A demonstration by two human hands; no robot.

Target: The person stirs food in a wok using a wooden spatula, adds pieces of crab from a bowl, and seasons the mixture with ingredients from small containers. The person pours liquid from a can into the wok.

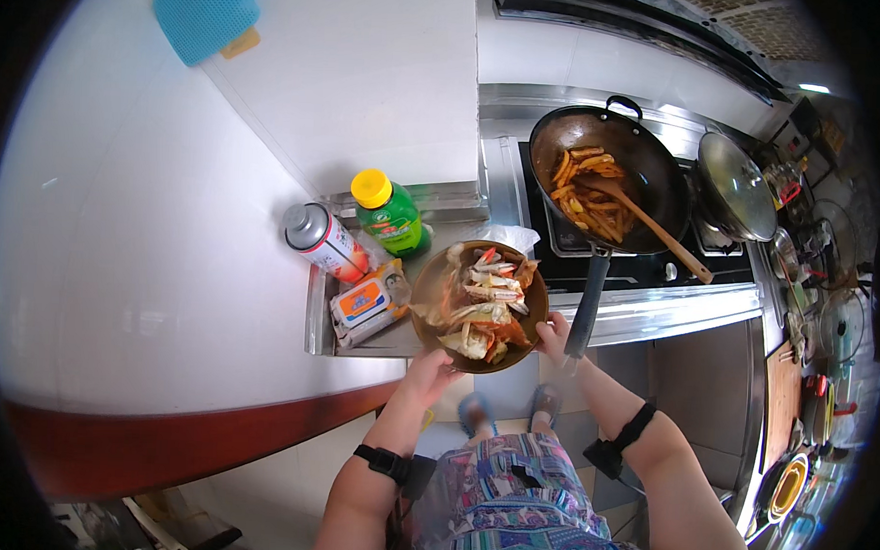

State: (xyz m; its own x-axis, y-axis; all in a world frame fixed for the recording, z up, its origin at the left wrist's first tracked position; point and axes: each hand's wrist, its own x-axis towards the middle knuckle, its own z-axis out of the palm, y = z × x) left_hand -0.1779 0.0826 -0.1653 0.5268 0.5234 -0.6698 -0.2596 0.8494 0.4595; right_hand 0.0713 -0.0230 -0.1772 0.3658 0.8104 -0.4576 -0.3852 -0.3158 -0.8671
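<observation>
Both hands grip the rim of a brown bowl (pixel 423 274) holding cut crab pieces (pixel 494 299), some with orange shell. My left hand (pixel 432 376) is at the bowl's lower left edge, and my right hand (pixel 552 336) at its lower right, close beside the wok's handle. Up and to the right, a black wok (pixel 651 166) stands on the hob with orange-brown strips of food (pixel 595 200) in it. A wooden spatula (pixel 663 235) rests in the wok, its handle reaching over the near rim.
A green bottle with a yellow cap (pixel 395 219), a spray can (pixel 328 242) and a wipes pack (pixel 366 305) stand left of the bowl. A lidded pot (pixel 737 187) sits right of the wok. The wok's handle (pixel 590 309) juts past the counter edge. Further right lies a wooden board (pixel 782 403).
</observation>
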